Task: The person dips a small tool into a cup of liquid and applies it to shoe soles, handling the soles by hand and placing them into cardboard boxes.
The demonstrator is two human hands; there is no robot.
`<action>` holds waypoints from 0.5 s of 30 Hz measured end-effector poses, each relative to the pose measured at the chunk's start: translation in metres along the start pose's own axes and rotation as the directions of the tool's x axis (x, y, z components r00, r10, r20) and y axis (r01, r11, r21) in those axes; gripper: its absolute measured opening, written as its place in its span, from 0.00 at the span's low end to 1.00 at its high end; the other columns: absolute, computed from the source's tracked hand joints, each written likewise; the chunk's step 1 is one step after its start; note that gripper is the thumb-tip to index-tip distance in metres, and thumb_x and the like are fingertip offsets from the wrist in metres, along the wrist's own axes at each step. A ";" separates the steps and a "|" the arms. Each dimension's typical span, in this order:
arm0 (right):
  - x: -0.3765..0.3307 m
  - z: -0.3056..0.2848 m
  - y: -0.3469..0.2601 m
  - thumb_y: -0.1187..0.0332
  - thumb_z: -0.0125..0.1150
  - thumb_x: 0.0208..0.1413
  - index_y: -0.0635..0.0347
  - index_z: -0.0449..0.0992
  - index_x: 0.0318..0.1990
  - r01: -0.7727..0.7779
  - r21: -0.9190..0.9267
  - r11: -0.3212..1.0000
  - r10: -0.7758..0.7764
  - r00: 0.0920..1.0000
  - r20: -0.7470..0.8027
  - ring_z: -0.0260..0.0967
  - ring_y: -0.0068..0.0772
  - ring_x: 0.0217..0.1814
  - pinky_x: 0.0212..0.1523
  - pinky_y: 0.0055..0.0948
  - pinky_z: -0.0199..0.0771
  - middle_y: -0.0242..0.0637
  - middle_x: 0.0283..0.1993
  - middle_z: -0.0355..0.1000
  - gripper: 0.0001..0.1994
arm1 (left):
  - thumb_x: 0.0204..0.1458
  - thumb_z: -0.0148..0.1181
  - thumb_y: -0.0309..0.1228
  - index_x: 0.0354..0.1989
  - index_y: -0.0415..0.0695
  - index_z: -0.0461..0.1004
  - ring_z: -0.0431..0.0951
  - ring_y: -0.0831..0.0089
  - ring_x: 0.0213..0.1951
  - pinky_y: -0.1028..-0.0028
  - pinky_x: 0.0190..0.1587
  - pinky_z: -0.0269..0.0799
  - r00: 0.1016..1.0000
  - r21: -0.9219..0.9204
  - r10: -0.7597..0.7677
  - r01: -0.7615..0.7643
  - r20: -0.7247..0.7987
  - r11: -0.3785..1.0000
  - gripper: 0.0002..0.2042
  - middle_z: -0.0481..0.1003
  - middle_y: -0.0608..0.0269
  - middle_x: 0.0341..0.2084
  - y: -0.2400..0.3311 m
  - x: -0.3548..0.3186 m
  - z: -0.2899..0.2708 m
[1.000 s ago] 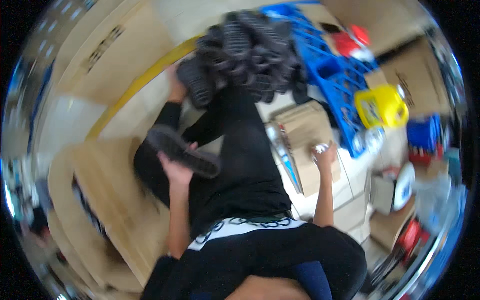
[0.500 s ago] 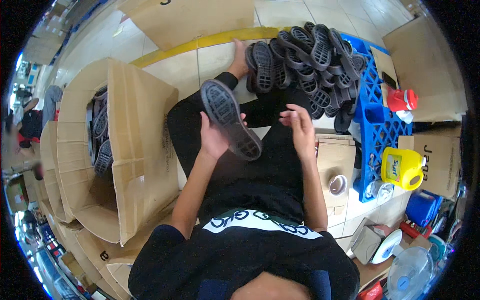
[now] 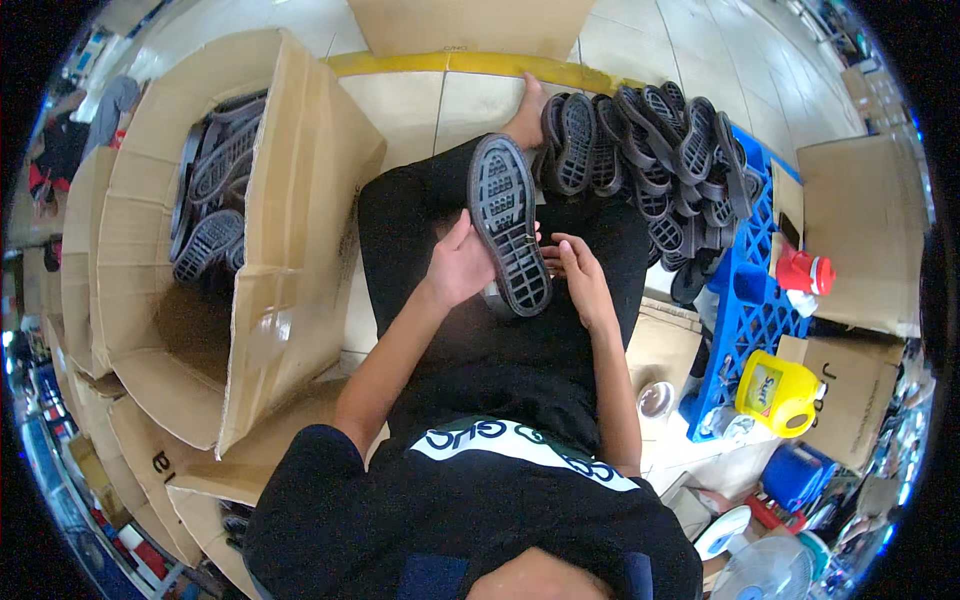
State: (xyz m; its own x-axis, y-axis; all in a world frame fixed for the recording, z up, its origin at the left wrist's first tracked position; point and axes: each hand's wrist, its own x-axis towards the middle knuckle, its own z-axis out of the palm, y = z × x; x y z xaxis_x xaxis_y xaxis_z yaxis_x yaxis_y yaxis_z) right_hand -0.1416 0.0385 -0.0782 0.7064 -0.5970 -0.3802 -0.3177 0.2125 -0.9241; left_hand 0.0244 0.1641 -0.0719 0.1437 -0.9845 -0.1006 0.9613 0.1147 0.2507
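A dark grey shoe sole (image 3: 508,222) stands tilted over my lap, its gridded side facing up. My left hand (image 3: 464,264) grips it from the left edge, thumb along the side and the other fingers mostly hidden behind. Close by the sole's right edge is my right hand (image 3: 582,282), its fingers loosely bent and apart; whether the fingertips touch the sole I cannot tell. Beyond my legs lies a heap of similar soles (image 3: 655,150). More soles (image 3: 215,190) lie inside the large open cardboard box (image 3: 300,240) on my left.
To the right is a blue plastic pallet (image 3: 750,285) with a red jug (image 3: 803,272) and a yellow bottle (image 3: 776,392). A small round container (image 3: 656,399) sits beside my right forearm. Cardboard boxes (image 3: 862,235) stand farther right, and a fan (image 3: 765,572) at lower right.
The sole has turned more upright and shifted right in view, still in my left hand. My right hand has come closer to its right edge. The whole view has swung somewhat left.
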 end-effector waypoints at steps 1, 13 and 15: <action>0.001 0.000 -0.001 0.61 0.41 0.66 0.66 0.64 0.55 -0.002 -0.013 1.000 0.002 1.000 -0.012 0.70 0.28 0.46 0.48 0.26 0.69 0.42 0.46 0.72 0.18 | 0.59 0.33 0.56 0.64 0.37 0.53 0.62 0.55 0.61 0.58 0.64 0.52 1.000 0.024 0.016 -0.016 0.016 1.000 0.35 0.61 0.47 0.59 0.000 0.001 0.000; -0.023 -0.037 -0.018 0.68 0.54 0.57 0.67 0.70 0.52 0.175 -0.918 0.355 -0.677 0.726 -0.124 0.63 0.52 0.58 0.60 0.41 0.60 0.53 0.55 0.66 0.17 | 0.58 0.37 0.57 0.57 0.45 0.65 0.67 0.62 0.55 0.60 0.60 0.58 0.982 0.042 0.017 -0.009 -0.190 0.999 0.30 0.70 0.60 0.53 -0.020 -0.002 -0.032; -0.019 -0.081 0.040 0.58 0.53 0.58 0.59 0.57 0.64 -0.022 -0.910 0.413 -0.377 0.906 -0.193 0.46 0.56 0.69 0.67 0.46 0.48 0.54 0.68 0.49 0.28 | 0.57 0.36 0.59 0.57 0.45 0.66 0.71 0.63 0.50 0.62 0.56 0.63 0.999 0.026 0.029 -0.029 0.012 0.999 0.32 0.72 0.60 0.48 -0.027 -0.004 -0.049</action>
State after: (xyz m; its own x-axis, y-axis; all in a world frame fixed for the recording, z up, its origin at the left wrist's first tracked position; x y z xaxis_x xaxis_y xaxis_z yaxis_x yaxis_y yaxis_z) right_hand -0.2186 -0.0042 -0.1053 0.6378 -0.7702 0.0114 -0.7226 -0.6034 -0.3373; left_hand 0.0098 0.1712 -0.1253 0.1687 -0.9823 -0.0813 0.9502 0.1401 0.2785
